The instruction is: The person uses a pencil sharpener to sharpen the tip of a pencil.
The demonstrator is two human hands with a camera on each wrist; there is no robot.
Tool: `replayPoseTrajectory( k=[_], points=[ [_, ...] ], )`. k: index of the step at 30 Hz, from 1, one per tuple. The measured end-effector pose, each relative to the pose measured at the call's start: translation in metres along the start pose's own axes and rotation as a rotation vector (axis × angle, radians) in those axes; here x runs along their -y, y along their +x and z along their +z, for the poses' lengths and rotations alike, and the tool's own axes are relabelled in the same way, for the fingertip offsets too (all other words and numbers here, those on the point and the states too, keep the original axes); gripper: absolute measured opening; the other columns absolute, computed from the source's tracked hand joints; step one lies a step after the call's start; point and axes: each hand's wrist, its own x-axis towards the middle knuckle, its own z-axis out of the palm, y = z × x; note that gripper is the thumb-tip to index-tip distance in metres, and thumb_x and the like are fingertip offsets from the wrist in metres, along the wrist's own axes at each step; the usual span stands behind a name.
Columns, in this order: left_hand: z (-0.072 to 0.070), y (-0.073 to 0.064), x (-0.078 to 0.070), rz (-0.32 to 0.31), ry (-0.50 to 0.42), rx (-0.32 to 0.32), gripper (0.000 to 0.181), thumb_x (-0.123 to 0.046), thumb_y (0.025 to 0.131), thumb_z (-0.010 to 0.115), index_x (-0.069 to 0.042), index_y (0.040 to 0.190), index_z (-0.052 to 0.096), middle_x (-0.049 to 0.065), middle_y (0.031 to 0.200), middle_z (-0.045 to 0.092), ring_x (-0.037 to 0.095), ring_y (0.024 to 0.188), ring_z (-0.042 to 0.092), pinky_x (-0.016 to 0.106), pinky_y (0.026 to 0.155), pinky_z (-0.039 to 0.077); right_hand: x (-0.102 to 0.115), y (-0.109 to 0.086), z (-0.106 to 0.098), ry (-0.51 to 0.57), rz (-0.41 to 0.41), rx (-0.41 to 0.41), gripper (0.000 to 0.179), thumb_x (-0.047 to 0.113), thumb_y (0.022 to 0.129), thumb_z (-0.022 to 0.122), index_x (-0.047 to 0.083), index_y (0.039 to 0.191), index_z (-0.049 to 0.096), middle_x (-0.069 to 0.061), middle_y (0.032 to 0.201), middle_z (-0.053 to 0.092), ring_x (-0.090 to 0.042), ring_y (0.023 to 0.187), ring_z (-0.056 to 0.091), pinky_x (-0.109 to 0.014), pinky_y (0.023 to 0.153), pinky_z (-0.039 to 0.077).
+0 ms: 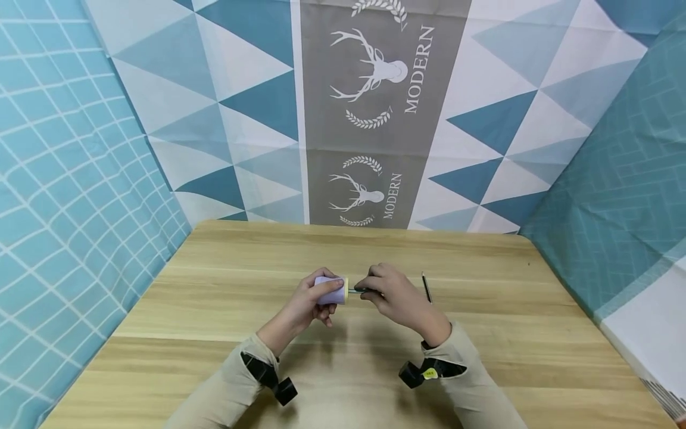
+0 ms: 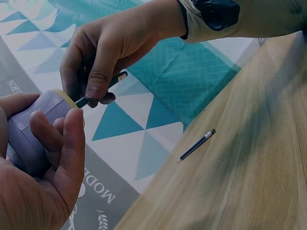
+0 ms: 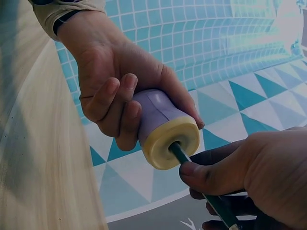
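My left hand (image 1: 301, 305) grips a purple pencil sharpener (image 3: 156, 110) with a cream-coloured end, held sideways above the table. Its cream end (image 3: 163, 152) faces right and has a round hole. A dark green pencil (image 3: 219, 209) has one end inside that hole. My right hand (image 1: 395, 300) pinches the pencil between thumb and fingers, close to the hole. The pencil's other end sticks out past the right hand in the left wrist view. How deep the pencil's tip sits is hidden inside the sharpener.
A second, dark pencil (image 1: 426, 288) lies on the wooden table (image 1: 241, 256), just beyond my right wrist. Patterned cloth (image 1: 370, 137) hangs behind the table's far edge, with blue checked cloth (image 1: 64, 179) at the left and teal cloth (image 1: 616, 226) at the right.
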Motion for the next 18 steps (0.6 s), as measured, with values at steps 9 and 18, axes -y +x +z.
replayPoseTrajectory(
  k=[9, 18],
  points=[
    [-0.0004, -0.0009, 0.0057, -0.018, 0.007, 0.0, 0.011, -0.021, 0.094, 0.061, -0.013, 0.094, 0.054, 0.006, 0.06, 0.055, 0.007, 0.041, 0.046, 0.027, 0.039, 0.053, 0.0012, -0.0054, 0.0048, -0.065, 0.031, 0.016, 0.011, 0.001, 0.081, 0.079, 0.007, 0.091, 0.076, 0.001, 0.076, 0.057, -0.017, 0.069, 0.052, -0.027, 0.058, 0.047],
    [-0.0009, 0.0036, 0.0032, -0.021, 0.014, -0.011, 0.013, -0.022, 0.093, 0.063, -0.013, 0.098, 0.055, 0.007, 0.062, 0.056, 0.009, 0.042, 0.047, 0.028, 0.04, 0.054, -0.0033, -0.0009, -0.0014, -0.073, -0.001, 0.078, 0.008, 0.0, 0.085, 0.076, 0.004, 0.092, 0.076, 0.0, 0.075, 0.059, -0.015, 0.064, 0.054, -0.025, 0.056, 0.048]
  ],
)
